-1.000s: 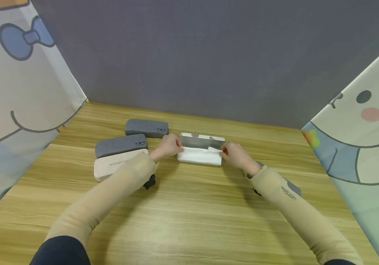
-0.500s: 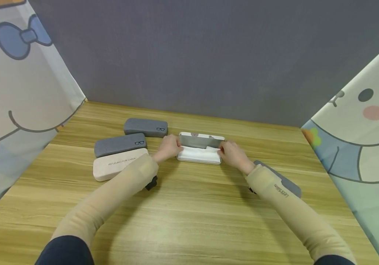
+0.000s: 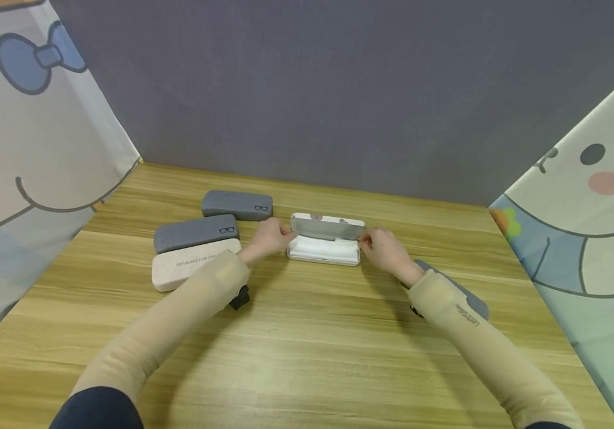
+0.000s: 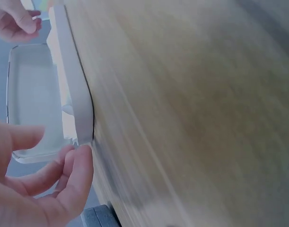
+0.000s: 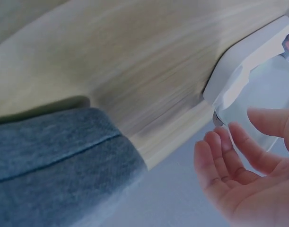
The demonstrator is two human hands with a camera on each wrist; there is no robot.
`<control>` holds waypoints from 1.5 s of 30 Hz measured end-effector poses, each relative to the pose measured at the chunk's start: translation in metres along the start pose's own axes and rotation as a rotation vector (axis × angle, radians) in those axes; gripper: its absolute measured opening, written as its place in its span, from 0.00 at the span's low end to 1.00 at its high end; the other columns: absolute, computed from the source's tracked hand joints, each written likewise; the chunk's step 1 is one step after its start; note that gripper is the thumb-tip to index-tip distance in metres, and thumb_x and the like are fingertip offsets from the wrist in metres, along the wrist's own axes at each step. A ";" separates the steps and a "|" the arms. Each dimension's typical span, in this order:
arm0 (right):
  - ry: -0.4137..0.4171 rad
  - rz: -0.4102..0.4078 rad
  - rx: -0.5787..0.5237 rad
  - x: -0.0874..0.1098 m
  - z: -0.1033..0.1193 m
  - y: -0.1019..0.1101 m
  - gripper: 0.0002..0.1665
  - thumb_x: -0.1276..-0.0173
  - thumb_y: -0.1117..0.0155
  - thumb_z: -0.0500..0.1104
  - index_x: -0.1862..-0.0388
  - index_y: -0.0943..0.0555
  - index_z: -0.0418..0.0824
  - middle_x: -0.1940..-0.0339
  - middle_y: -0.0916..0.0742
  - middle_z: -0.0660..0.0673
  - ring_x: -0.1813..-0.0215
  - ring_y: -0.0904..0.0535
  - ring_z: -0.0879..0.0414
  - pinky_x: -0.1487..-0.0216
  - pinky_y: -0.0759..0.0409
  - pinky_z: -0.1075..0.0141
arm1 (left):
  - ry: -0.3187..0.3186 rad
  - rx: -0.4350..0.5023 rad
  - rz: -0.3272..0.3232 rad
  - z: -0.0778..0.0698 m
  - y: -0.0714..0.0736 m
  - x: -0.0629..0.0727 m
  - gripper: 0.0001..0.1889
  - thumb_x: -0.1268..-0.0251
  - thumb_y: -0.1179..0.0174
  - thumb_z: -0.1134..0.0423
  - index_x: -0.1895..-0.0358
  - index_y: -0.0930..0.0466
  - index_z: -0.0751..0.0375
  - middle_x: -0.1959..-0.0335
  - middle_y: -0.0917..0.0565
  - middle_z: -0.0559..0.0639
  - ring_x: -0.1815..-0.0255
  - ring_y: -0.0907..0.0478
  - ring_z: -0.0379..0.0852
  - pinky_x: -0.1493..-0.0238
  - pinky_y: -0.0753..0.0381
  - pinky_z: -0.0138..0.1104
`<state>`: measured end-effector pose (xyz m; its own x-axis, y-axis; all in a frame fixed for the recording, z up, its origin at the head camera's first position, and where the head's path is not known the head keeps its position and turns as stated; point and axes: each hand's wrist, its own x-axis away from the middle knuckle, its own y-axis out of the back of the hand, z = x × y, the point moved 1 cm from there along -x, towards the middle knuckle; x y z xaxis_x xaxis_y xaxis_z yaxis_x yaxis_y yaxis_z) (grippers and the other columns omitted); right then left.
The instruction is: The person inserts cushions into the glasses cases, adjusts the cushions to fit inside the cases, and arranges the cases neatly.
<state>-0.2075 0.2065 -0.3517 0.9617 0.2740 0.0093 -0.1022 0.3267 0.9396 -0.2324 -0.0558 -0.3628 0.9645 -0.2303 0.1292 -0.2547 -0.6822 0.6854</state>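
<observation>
A white glasses case (image 3: 323, 260) with a grey-lined lid (image 3: 327, 227) stands open on the table. White cloth (image 3: 324, 249) lies in its base, and a strip of it shows over the rim in both wrist views. My left hand (image 3: 271, 238) is at the case's left end; in the left wrist view its fingertips (image 4: 83, 153) are right at the corner, thumb apart from them. At the right end is my right hand (image 3: 384, 250). Its bent fingers (image 5: 219, 137) are close to the corner in the right wrist view, the thumb held away from them, nothing between.
Left of the open case, two grey glasses cases (image 3: 237, 205) and a cream one (image 3: 191, 263) lie closed on the wooden table (image 3: 307, 345). Another grey case (image 3: 467, 295) is partly hidden under the right forearm. A grey panel (image 3: 307, 107) rises behind the table.
The cloth, its edge pinched by both hands earlier, has settled lower into the case base. Both hands have let go of it and moved slightly outward from the case ends.
</observation>
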 end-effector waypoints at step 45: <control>-0.524 0.409 -1.020 -0.018 -0.001 0.011 0.39 0.21 0.62 0.53 0.24 0.56 0.31 0.33 0.35 0.24 0.38 0.29 0.38 0.36 0.25 0.52 | 0.345 0.510 0.280 -0.017 0.005 -0.007 0.31 0.25 0.59 0.46 0.28 0.43 0.60 0.36 0.36 0.68 0.48 0.31 0.55 0.44 0.21 0.44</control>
<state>-0.2260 0.2064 -0.3419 0.7740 0.2021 0.6001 -0.3481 0.9275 0.1366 -0.2391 -0.0460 -0.3479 0.8029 -0.2690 0.5320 -0.4173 -0.8909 0.1793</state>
